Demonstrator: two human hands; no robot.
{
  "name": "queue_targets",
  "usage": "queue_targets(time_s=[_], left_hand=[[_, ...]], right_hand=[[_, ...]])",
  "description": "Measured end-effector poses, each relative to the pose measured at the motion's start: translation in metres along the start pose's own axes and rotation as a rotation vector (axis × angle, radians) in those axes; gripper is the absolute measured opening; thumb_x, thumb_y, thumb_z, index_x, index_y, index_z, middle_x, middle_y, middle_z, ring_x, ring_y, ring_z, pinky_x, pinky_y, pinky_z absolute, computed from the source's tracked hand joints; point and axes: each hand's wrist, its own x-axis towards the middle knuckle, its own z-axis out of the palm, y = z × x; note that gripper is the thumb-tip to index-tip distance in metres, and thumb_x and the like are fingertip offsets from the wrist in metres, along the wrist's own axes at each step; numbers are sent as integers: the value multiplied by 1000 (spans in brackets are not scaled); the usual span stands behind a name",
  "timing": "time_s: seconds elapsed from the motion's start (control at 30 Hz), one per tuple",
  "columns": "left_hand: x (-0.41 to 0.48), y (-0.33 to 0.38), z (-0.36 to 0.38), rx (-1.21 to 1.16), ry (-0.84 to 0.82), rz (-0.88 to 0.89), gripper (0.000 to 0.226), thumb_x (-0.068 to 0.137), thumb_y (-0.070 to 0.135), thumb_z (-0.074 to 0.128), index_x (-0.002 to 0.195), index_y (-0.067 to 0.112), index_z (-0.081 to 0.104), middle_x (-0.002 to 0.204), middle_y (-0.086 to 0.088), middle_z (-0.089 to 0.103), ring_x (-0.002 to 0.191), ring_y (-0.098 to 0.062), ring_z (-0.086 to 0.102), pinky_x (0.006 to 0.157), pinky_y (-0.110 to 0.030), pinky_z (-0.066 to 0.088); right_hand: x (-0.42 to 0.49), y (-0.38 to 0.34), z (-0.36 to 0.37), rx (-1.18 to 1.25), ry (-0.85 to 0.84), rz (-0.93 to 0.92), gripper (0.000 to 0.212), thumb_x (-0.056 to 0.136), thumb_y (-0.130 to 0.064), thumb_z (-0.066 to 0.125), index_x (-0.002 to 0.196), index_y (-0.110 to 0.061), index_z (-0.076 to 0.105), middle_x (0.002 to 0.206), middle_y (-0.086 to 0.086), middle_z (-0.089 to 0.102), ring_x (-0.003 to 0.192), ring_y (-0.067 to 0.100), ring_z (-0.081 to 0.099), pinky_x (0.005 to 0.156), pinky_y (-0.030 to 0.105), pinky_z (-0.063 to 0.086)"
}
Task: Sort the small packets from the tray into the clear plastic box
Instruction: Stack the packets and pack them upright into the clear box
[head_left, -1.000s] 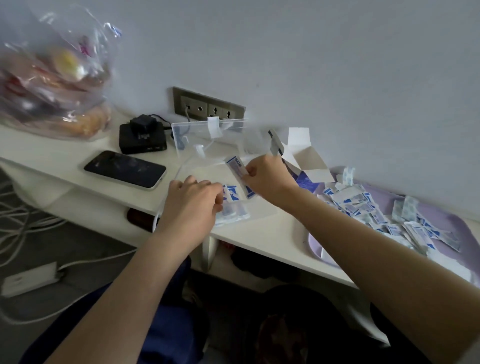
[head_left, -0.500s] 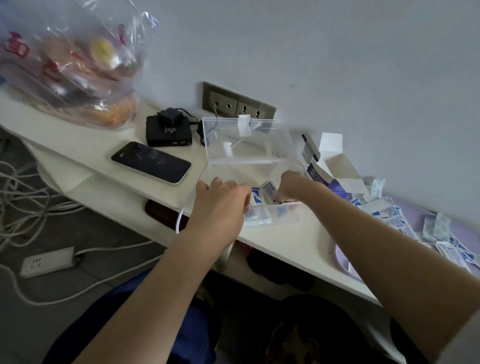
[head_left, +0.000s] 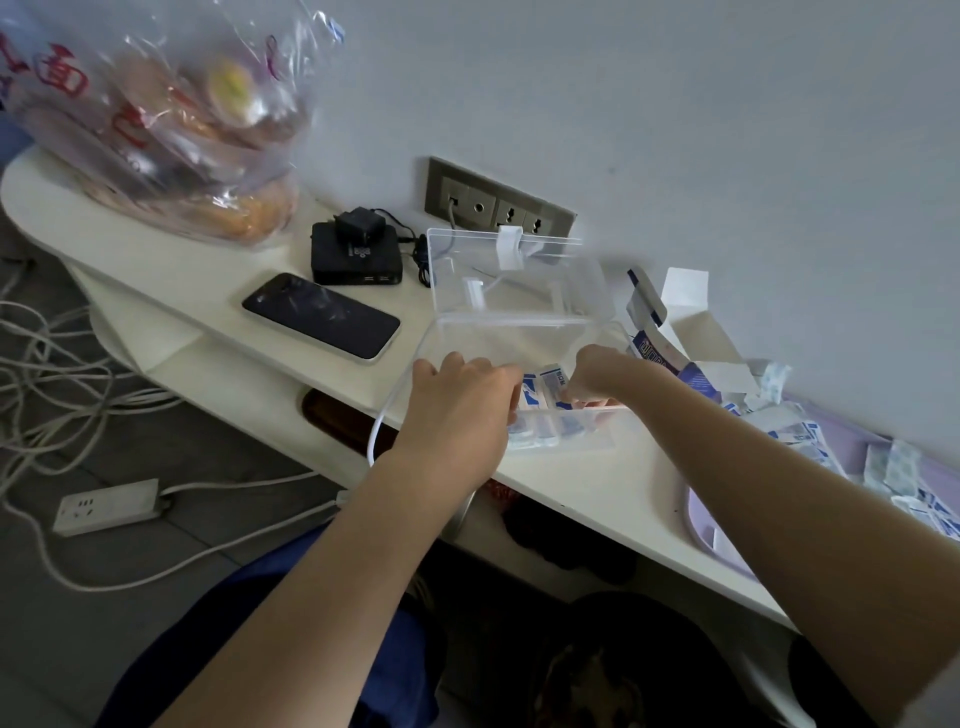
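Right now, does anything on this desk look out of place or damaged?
Yes. The clear plastic box seems to overhang the front edge of the desk at its near left corner, so it could tip. To its right, a cardboard carton lies torn open, flaps splayed.

Desk surroundings and floor: items outside the task recorded.
A dark phone (head_left: 321, 316) is laid flat on the white desk (head_left: 171, 270), near a black box (head_left: 356, 257) topped by a plug adapter (head_left: 360, 224). A socket panel (head_left: 498, 205) is set in the wall behind. A clear bag of bread (head_left: 156, 119) is stood at the desk's left end, and an opened carton (head_left: 675, 332) further right. A power strip (head_left: 106, 506) and loose white cables (head_left: 52, 364) are left on the floor.
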Motion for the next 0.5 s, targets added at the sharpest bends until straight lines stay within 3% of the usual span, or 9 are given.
queue_targets(time_s=[0.13, 0.23, 0.37, 0.5], left_hand=[[0, 0, 0, -7, -7, 1, 7, 96, 18, 49, 92, 24, 46, 99, 1, 57, 96, -20, 44, 84, -35, 29], [0, -1, 0, -7, -15, -2, 5, 96, 20, 48, 93, 23, 47, 100, 1, 57, 96, -20, 44, 84, -35, 29], [0, 0, 0, -13, -18, -3, 10, 97, 19, 48, 89, 23, 43, 99, 0, 56, 93, -19, 42, 84, -34, 29], [0, 0, -1, -20, -23, -4, 12, 97, 18, 47, 88, 23, 41, 94, 1, 52, 92, -19, 41, 87, -35, 30]], right_hand=[[2, -2, 0, 33, 3, 16, 12, 92, -15, 52, 87, -4, 50, 65, 3, 47, 54, 13, 44, 47, 20, 35], [1, -1, -1, 45, 1, 5, 17, 93, -17, 52, 80, -6, 50, 68, 3, 49, 54, 11, 43, 47, 19, 32], [1, 1, 2, 28, 18, -6, 11, 92, -13, 52, 86, -5, 48, 67, 3, 45, 55, 11, 39, 47, 19, 30], [0, 2, 1, 48, 9, -43, 17, 90, -19, 57, 83, -5, 49, 78, 6, 52, 56, 11, 41, 49, 19, 30]])
